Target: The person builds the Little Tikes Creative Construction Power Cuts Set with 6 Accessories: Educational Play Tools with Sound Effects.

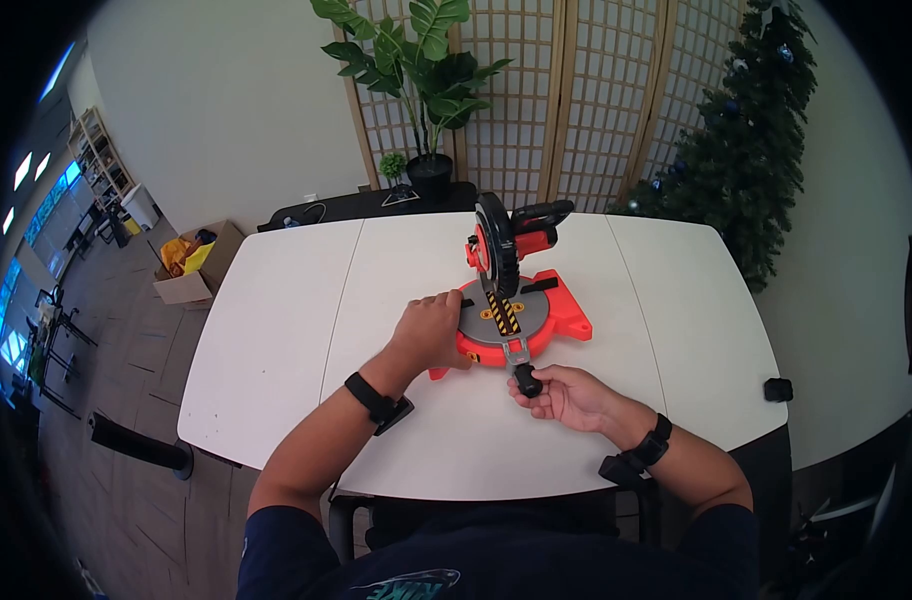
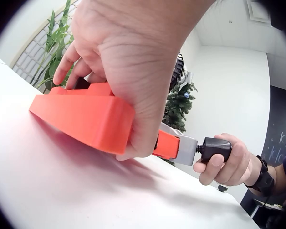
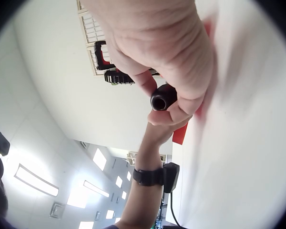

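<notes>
A toy miter saw with a red base [image 1: 573, 312], a grey round turntable [image 1: 536, 312] and a black-and-yellow striped strip stands on the white table [image 1: 276, 330]. Its black blade [image 1: 497, 245] and black handle [image 1: 543, 214] rise at the back. My left hand [image 1: 428, 335] grips the left side of the base, thumb at the front and fingers over the top. In the left wrist view a red corner [image 2: 81, 119] of the base juts out beneath that palm. My right hand [image 1: 573, 398] holds the black knob [image 3: 163, 98] at the saw's front between thumb and fingers.
A small black object [image 1: 778, 390] lies at the table's right edge. Behind the table stand a potted plant [image 1: 431, 175] and a lattice screen [image 1: 516, 110]. A decorated Christmas tree [image 1: 741, 150] is at the back right, an open cardboard box [image 1: 221, 262] on the left.
</notes>
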The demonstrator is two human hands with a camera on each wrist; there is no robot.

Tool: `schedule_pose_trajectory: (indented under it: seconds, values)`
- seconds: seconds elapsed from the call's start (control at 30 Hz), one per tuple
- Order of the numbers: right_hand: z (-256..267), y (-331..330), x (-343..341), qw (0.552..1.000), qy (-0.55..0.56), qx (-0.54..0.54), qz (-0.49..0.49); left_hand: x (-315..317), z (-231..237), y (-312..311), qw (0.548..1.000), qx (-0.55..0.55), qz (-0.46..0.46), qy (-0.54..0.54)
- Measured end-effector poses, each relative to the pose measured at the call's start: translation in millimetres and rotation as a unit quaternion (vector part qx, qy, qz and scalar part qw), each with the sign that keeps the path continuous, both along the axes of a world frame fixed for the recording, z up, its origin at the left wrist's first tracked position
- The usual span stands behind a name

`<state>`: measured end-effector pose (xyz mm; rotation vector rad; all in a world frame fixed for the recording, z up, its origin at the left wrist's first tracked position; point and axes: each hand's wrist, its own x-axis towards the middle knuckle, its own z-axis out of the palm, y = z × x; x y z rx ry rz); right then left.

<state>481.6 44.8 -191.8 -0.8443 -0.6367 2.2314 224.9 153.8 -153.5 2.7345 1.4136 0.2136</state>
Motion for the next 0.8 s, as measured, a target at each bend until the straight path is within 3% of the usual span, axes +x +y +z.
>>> schedule_pose_trajectory:
  seconds: [0.43, 0.63, 0.7, 0.8]
  values:
    - [7.4, -3.1, -3.8, 0.996, -0.088, -0.001, -0.027, 0.5, 1.8, -0.3, 1.000, -0.011, 0.007, 0.004]
    - [-6.5, 2.8, 4.8, 0.999, 0.013, -0.018, 0.029, 0.4, 0.1, 0.2, 1.000, -0.005, 0.003, 0.011]
    - [-3.0, 0.0, 0.3, 0.997, -0.079, 0.011, 0.011, 0.1, -1.8, -0.1, 1.000, -0.001, 0.003, 0.006]
    - [-7.1, -2.9, -4.9, 0.994, -0.095, 0.044, -0.013, -0.1, -3.5, 0.4, 1.000, 0.004, 0.003, -0.003]
